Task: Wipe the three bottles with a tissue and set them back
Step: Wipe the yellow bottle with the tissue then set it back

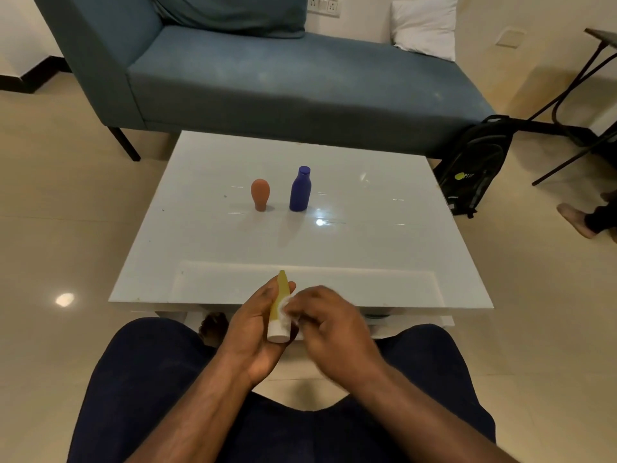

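Note:
My left hand (253, 325) holds a yellow tube bottle (279, 304) with a white cap, its cap end pointing toward me, just past the near edge of the white table (384, 248). My right hand (329, 320) pinches a small white tissue (287, 310) against the tube's right side; most of the tissue is hidden under the fingers. An orange bottle (260, 194) stands cap-down on the middle of the table. To its right stands a blue bottle (300, 189), upright.
A blue sofa (283, 81) with a white pillow (425, 26) runs behind the table. A black backpack (474, 168) leans at the table's far right corner. Another person's foot (576, 220) shows at the right edge. My knees flank the table's near edge.

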A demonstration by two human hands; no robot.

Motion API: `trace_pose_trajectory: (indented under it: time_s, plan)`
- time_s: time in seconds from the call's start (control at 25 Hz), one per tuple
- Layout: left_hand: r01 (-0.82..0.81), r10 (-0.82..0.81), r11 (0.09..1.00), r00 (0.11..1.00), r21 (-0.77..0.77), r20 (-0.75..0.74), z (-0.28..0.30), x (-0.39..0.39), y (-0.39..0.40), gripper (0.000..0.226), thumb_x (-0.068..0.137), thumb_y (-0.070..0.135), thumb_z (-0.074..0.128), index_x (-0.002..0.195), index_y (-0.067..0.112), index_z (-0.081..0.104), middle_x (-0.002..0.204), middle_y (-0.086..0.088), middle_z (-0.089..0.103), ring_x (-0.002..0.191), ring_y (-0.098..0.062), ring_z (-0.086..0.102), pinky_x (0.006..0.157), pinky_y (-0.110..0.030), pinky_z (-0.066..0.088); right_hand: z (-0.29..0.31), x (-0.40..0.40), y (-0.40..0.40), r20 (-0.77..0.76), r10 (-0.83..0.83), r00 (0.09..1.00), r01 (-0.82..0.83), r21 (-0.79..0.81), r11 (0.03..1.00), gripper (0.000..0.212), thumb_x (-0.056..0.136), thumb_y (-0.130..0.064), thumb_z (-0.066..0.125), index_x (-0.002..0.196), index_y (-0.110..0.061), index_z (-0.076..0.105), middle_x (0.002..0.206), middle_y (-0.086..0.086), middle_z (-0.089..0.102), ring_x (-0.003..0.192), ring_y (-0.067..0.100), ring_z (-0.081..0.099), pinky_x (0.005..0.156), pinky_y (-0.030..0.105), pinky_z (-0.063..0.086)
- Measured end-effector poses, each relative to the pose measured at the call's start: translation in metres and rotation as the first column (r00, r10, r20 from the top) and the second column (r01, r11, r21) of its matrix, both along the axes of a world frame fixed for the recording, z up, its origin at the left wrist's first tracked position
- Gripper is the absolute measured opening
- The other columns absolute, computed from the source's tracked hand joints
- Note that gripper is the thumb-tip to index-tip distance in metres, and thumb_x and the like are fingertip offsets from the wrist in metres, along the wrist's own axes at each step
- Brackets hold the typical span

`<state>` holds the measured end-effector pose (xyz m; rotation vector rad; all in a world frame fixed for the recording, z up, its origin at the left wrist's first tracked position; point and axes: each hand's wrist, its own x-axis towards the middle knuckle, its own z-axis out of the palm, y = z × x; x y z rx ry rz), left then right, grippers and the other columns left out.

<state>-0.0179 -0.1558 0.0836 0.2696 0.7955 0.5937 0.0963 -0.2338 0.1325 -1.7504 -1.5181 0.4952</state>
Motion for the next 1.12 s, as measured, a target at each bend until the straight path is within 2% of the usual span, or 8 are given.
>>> trace_pose_trajectory:
  time_s: [0.08,0.16,0.28,0.4,0.64,0.84,1.04,1.12]
  plan:
    - [-0.013,0.014,0.999,1.0,0.047,-0.025,0.005,0.0,-0.001,0.038,0.082,0.036,0.072,0.105,0.006,0.075,0.092,-0.009,0.07,0.079,-0.017,0.063,0.072,-0.033,0.052,0.005,0.013,0.007,-0.171,-0.177,0.969,0.171,-0.048,0.984,0.024,0.085,-0.004,0.062,0.094,-0.024,0.072,0.096,-0.014,0.066,0.095,0.002,0.06,0.083,0.022,0.051]
    - [-0.014,0.015,0.999,0.999,0.042,-0.029,0.006,-0.001,-0.001,0.052,0.079,0.039,0.074,0.116,0.003,0.07,0.091,-0.009,0.069,0.075,-0.016,0.06,0.065,-0.03,0.054,0.011,0.019,0.012,-0.288,-0.241,0.927,0.222,-0.097,0.97,0.02,0.088,-0.012,0.063,0.094,-0.029,0.071,0.095,-0.017,0.068,0.096,0.0,0.061,0.083,0.022,0.051]
    - [-0.008,0.009,0.999,1.0,0.037,-0.019,0.006,-0.002,-0.001,0.054,0.082,0.031,0.074,0.13,0.009,0.063,0.09,-0.01,0.068,0.071,-0.019,0.062,0.06,-0.03,0.058,0.016,0.02,0.015,-0.328,-0.244,0.913,0.225,-0.093,0.97,0.02,0.089,-0.016,0.062,0.097,-0.033,0.069,0.096,-0.02,0.067,0.096,-0.003,0.06,0.081,0.018,0.05]
    - [-0.032,0.032,0.999,0.999,0.017,-0.004,0.01,-0.002,-0.003,0.05,0.079,0.026,0.075,0.126,0.012,0.065,0.094,-0.008,0.071,0.077,-0.02,0.071,0.054,-0.027,0.059,0.019,0.023,0.018,-0.31,-0.26,0.915,0.251,-0.07,0.966,0.021,0.09,-0.018,0.061,0.105,-0.031,0.068,0.103,-0.02,0.065,0.1,-0.003,0.058,0.085,0.019,0.05]
    - [0.056,-0.052,0.995,0.998,0.088,-0.048,0.01,0.0,-0.005,0.043,0.093,0.048,0.061,0.13,0.026,0.063,0.113,-0.008,0.07,0.074,-0.022,0.072,0.042,-0.025,0.047,0.012,0.01,0.021,0.087,-0.088,0.992,0.084,0.056,0.995,0.024,0.084,-0.001,0.06,0.1,-0.016,0.071,0.101,-0.006,0.06,0.095,0.005,0.056,0.081,0.016,0.047]
    - [0.051,-0.051,0.998,0.999,-0.03,0.002,0.002,-0.004,0.0,0.064,0.095,0.07,0.037,0.126,0.023,0.069,0.12,-0.014,0.074,0.099,-0.031,0.07,0.089,-0.045,0.049,-0.009,-0.004,0.012,0.366,0.007,0.931,-0.002,-0.015,1.0,0.035,0.066,-0.006,0.074,0.101,-0.013,0.071,0.104,0.005,0.065,0.096,0.025,0.056,0.076,0.034,0.053]
    - [0.049,-0.049,0.999,0.999,-0.008,0.006,0.0,-0.004,-0.001,0.063,0.098,0.066,0.036,0.127,0.021,0.068,0.122,-0.016,0.072,0.101,-0.031,0.071,0.092,-0.049,0.054,-0.009,-0.009,-0.006,0.407,0.188,0.894,-0.17,-0.081,0.982,0.035,0.069,-0.001,0.073,0.1,-0.017,0.071,0.1,-0.001,0.067,0.09,0.02,0.057,0.075,0.03,0.052]
    - [0.071,-0.071,0.997,0.997,0.007,-0.012,0.0,-0.004,-0.001,0.056,0.099,0.062,0.04,0.128,0.023,0.068,0.117,-0.015,0.072,0.092,-0.03,0.07,0.077,-0.042,0.053,-0.012,0.007,0.005,0.357,0.102,0.928,-0.089,-0.054,0.995,0.034,0.068,0.002,0.072,0.099,-0.014,0.072,0.102,0.001,0.067,0.093,0.021,0.058,0.077,0.034,0.054]
